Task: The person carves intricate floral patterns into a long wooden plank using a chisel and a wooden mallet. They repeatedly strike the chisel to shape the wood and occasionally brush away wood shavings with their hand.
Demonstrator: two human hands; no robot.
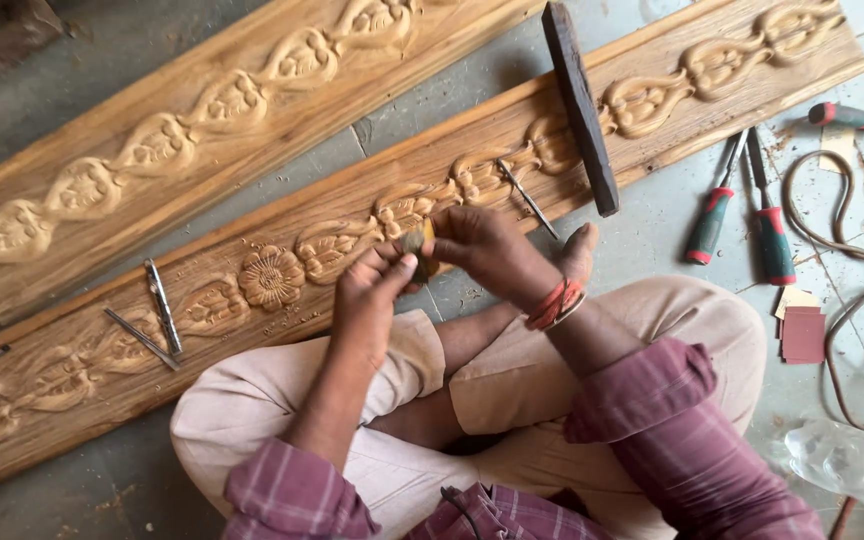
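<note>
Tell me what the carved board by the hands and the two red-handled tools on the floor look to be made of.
Carved board: bare, unfinished wood, judging by its pale tan grain and matte surface. Red-handled tools: metal shafts, grey and slightly shiny; the red and dark green grips look like plastic or rubber, hard to tell which.

Place: a wood-carving workshop, with the work done on the floor.
Floor: bare grey concrete (472,75), dusty, with wood chips near the boards.
Work pieces: two long wooden boards carved with a running leaf-and-flower relief, the near carved board (282,270) and the far carved board (182,120), lying side by side.
Hand tools: slim metal gouges (162,305) resting on the near board at the left; another thin gouge (527,198) near the middle; red-and-green handled chisels (747,210) on the floor at the right.
Striker: a dark wooden mallet bar (580,105) lying across the near board.
Abrasives: small squares of sandpaper (802,330) at the right.
Other: a coiled brown cord (857,300) at the right edge.
Posture: a person sits cross-legged against the board.
</note>
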